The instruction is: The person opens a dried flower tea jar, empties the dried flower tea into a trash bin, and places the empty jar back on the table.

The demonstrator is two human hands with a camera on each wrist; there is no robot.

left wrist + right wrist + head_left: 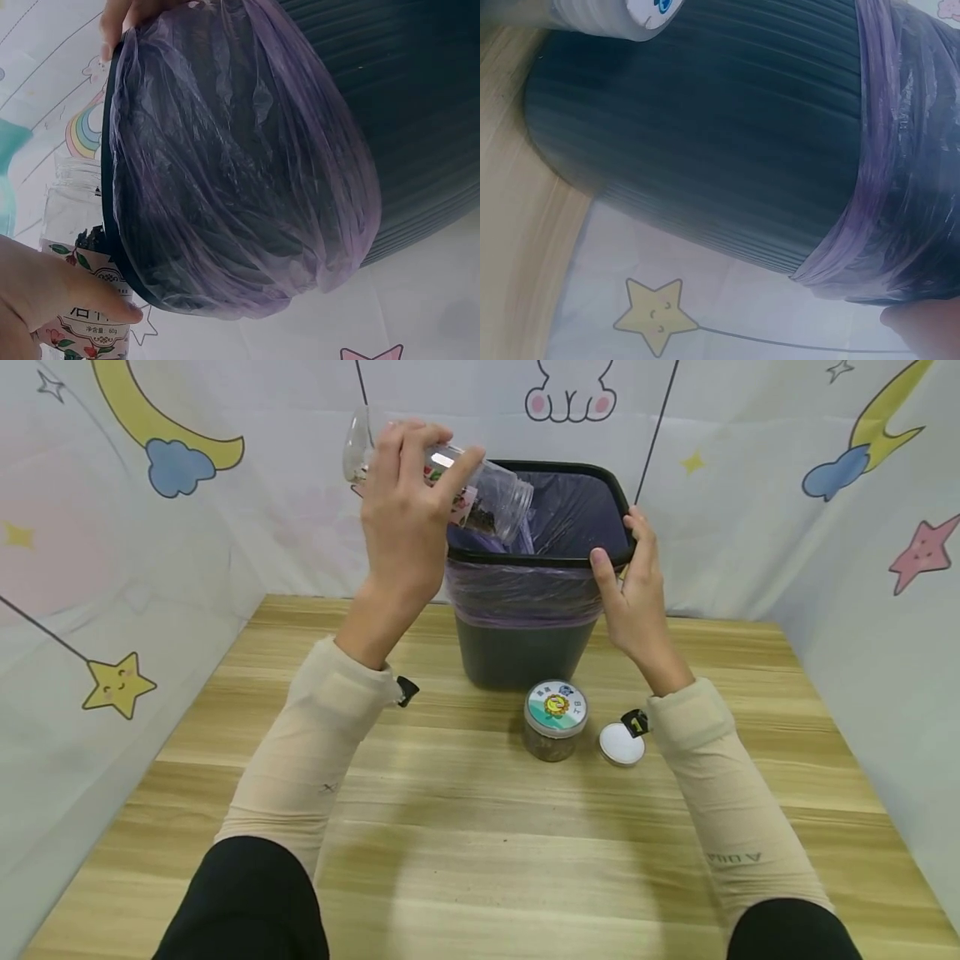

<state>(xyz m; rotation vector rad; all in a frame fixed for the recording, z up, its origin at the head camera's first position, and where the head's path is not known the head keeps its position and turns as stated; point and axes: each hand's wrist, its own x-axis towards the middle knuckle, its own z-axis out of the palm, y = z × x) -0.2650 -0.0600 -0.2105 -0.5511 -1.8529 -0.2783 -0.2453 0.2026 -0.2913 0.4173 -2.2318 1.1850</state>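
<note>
My left hand [405,502] grips a clear jar [504,497] with a floral label, tipped so that its open mouth points right and down over the bin. Dark dried bits lie inside near the mouth; the left wrist view shows them behind the label [97,330] too. The dark bin [517,652] stands upright, lined with a purple plastic bag [525,593] folded over its rim. At the rim's right front corner, my right hand [637,597] holds on, thumb at the front edge. Only a bit of that hand [930,326] shows in the right wrist view.
A second jar [551,743] with a sunflower-printed lid stands in front of the bin. Beside it, a round white lid [622,744] lies on the wooden table [480,860]. Printed cloth walls [750,485] close off the back and both sides. Small dark crumbs dot the tabletop.
</note>
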